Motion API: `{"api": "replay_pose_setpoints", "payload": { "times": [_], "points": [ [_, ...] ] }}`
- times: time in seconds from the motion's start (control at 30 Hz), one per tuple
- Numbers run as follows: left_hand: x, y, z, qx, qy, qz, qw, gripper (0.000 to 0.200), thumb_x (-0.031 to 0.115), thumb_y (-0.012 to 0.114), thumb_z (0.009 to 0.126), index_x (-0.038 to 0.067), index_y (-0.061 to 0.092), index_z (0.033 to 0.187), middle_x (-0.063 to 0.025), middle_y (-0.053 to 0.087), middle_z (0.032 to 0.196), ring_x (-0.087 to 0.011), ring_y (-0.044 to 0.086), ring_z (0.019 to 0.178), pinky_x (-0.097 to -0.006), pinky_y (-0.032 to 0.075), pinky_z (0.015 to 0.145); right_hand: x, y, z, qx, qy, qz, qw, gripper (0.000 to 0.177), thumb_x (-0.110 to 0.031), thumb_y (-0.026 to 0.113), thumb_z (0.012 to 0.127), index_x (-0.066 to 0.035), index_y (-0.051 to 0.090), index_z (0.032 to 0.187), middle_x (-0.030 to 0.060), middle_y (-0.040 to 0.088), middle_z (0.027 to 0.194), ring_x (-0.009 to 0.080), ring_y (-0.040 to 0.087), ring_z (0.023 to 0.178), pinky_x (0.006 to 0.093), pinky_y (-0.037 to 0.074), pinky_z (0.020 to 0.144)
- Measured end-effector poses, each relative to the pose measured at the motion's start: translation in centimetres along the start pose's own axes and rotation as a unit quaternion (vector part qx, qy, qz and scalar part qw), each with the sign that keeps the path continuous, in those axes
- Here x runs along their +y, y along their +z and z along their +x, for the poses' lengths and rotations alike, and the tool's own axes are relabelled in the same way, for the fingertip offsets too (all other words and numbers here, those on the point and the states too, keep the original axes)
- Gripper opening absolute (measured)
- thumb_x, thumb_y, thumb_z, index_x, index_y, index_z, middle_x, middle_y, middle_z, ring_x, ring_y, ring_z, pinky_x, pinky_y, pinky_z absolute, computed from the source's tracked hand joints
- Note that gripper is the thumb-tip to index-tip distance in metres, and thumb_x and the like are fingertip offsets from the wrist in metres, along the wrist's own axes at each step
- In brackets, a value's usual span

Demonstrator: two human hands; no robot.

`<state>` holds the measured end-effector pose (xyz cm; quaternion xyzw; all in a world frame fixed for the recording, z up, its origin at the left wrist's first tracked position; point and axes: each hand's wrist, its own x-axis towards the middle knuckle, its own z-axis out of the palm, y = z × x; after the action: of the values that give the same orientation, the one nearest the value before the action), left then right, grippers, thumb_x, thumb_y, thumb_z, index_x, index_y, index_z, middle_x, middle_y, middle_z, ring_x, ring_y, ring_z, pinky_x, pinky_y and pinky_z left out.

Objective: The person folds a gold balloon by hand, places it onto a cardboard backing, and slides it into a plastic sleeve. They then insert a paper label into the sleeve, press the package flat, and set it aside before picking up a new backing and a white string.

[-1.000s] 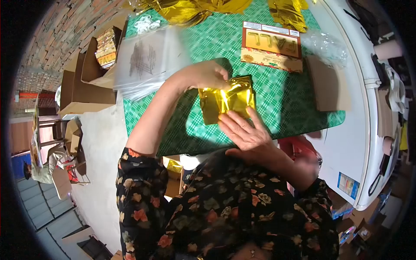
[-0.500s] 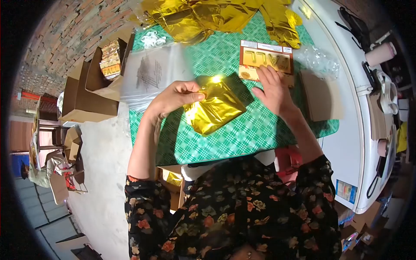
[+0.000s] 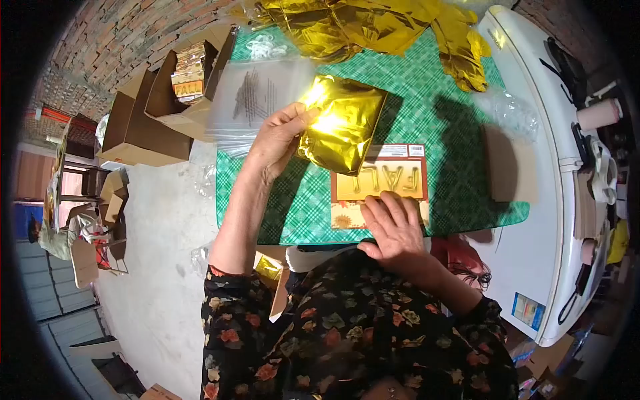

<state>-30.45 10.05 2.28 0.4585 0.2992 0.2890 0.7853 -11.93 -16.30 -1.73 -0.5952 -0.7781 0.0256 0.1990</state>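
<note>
My left hand (image 3: pixel 281 137) pinches the edge of a folded gold foil packet (image 3: pixel 341 127) and holds it up over the green checked tablecloth (image 3: pixel 293 217). Beneath my right hand (image 3: pixel 395 230) is a printed "FALL" card (image 3: pixel 383 180), lying near the front edge of the table. The fingers rest flat on its lower part, with nothing gripped. The foil packet covers the card's upper left corner.
Clear plastic bags (image 3: pixel 257 100) are stacked at the left of the table. Gold foil sheets (image 3: pixel 360 27) lie at the back. A brown cardboard piece (image 3: pixel 510 163) sits at the right, beside a white refrigerator (image 3: pixel 533 220). Packed "FALL" cards (image 3: pixel 189 83) stand in a cardboard box (image 3: pixel 160 110).
The card has slid toward me and slightly left under my right hand. My left hand has raised the foil packet up and right. The whole view has shifted slightly.
</note>
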Motion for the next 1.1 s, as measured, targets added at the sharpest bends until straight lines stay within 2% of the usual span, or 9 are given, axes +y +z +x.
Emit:
{"api": "replay_pose_setpoints", "payload": {
  "times": [0.1, 0.5, 0.63, 0.73, 0.8, 0.9, 1.03, 1.07, 1.1],
  "points": [
    [-0.2, 0.8, -0.5, 0.037, 0.031, -0.001, 0.999, 0.015, 0.018, 0.069, 0.104, 0.009, 0.067, 0.092, 0.0028, 0.068, 0.091, -0.0059, 0.059, 0.083, -0.0239, 0.048, 0.078, 0.2, -0.1, -0.2, 0.003, -0.009, -0.004, 1.000, 0.074, -0.036, 0.081, 0.076, 0.001, 0.060, 0.136, 0.0150, 0.058, 0.143, 0.0362, 0.048, 0.137, 0.0559, 0.032, 0.116],
    [-1.2, -3.6, -7.4, 0.134, 0.090, -0.054, 0.985, 0.013, 0.015, 0.068, 0.104, 0.009, 0.065, 0.092, 0.0033, 0.067, 0.096, -0.0072, 0.058, 0.091, -0.0251, 0.046, 0.086, 4.5, -1.1, 2.2, 0.006, -0.009, -0.044, 0.999, 0.071, -0.042, 0.078, 0.079, 0.000, 0.061, 0.134, 0.0164, 0.056, 0.144, 0.0347, 0.046, 0.138, 0.0533, 0.032, 0.112],
    [-1.4, -4.3, -9.2, 0.180, 0.107, -0.069, 0.975, 0.014, 0.015, 0.069, 0.104, 0.010, 0.064, 0.091, 0.0038, 0.066, 0.095, -0.0072, 0.058, 0.092, -0.0253, 0.045, 0.087, 5.0, -3.2, 3.9, -0.060, -0.038, -0.053, 0.996, 0.081, -0.056, 0.077, 0.082, 0.000, 0.059, 0.137, 0.0204, 0.055, 0.143, 0.0352, 0.044, 0.141, 0.0556, 0.032, 0.110],
    [-1.7, -5.2, -10.3, 0.197, 0.116, -0.067, 0.971, 0.015, 0.017, 0.071, 0.103, 0.012, 0.064, 0.090, 0.0054, 0.065, 0.094, -0.0065, 0.054, 0.090, -0.0247, 0.041, 0.086, 4.0, 0.0, 1.8, 0.007, -0.094, -0.113, 0.989, 0.074, -0.060, 0.071, 0.085, -0.002, 0.060, 0.130, 0.0188, 0.057, 0.138, 0.0330, 0.051, 0.133, 0.0562, 0.037, 0.104],
    [-1.7, -5.4, -10.7, 0.208, 0.118, -0.066, 0.969, 0.015, 0.018, 0.071, 0.103, 0.012, 0.064, 0.091, 0.0065, 0.062, 0.091, -0.0061, 0.051, 0.088, -0.0233, 0.038, 0.085, 2.0, -1.6, 0.2, 0.011, -0.089, -0.038, 0.995, 0.050, -0.045, 0.070, 0.089, -0.008, 0.062, 0.121, 0.0118, 0.060, 0.131, 0.0265, 0.059, 0.122, 0.0506, 0.042, 0.098],
    [-1.0, -4.5, -11.1, 0.224, 0.108, -0.060, 0.967, 0.015, 0.018, 0.071, 0.103, 0.012, 0.064, 0.091, 0.0068, 0.061, 0.090, -0.0054, 0.050, 0.087, -0.0225, 0.038, 0.084, 0.8, 0.2, -3.7, 0.019, -0.121, -0.115, 0.986, 0.039, -0.032, 0.068, 0.090, -0.008, 0.063, 0.121, 0.0094, 0.062, 0.126, 0.0244, 0.061, 0.117, 0.0454, 0.042, 0.098],
    [-1.6, -5.2, -11.0, 0.193, 0.114, -0.063, 0.972, 0.014, 0.015, 0.070, 0.103, 0.011, 0.064, 0.091, 0.0073, 0.063, 0.088, -0.0039, 0.051, 0.082, -0.0223, 0.039, 0.080, 1.1, -2.7, -4.9, -0.054, -0.138, -0.041, 0.988, 0.036, -0.023, 0.066, 0.086, -0.005, 0.065, 0.118, 0.0091, 0.063, 0.117, 0.0231, 0.061, 0.111, 0.0392, 0.048, 0.089],
    [-1.7, -5.1, -10.9, 0.185, 0.118, -0.060, 0.974, 0.013, 0.015, 0.070, 0.103, 0.011, 0.065, 0.091, 0.0070, 0.063, 0.089, -0.0040, 0.051, 0.083, -0.0224, 0.039, 0.081, 2.0, -1.7, -5.3, 0.049, -0.149, -0.064, 0.986, 0.031, -0.019, 0.067, 0.082, -0.007, 0.067, 0.111, 0.0073, 0.064, 0.109, 0.0209, 0.061, 0.104, 0.0369, 0.050, 0.083],
    [-1.7, -5.2, -10.9, 0.177, 0.123, -0.056, 0.975, 0.013, 0.015, 0.070, 0.103, 0.011, 0.065, 0.092, 0.0067, 0.064, 0.089, -0.0041, 0.052, 0.084, -0.0226, 0.040, 0.082, 1.8, -5.0, -3.5, -0.105, -0.108, -0.076, 0.986, 0.025, -0.018, 0.067, 0.082, -0.008, 0.068, 0.105, 0.0051, 0.063, 0.102, 0.0206, 0.061, 0.097, 0.0396, 0.049, 0.084]
  ]
}}
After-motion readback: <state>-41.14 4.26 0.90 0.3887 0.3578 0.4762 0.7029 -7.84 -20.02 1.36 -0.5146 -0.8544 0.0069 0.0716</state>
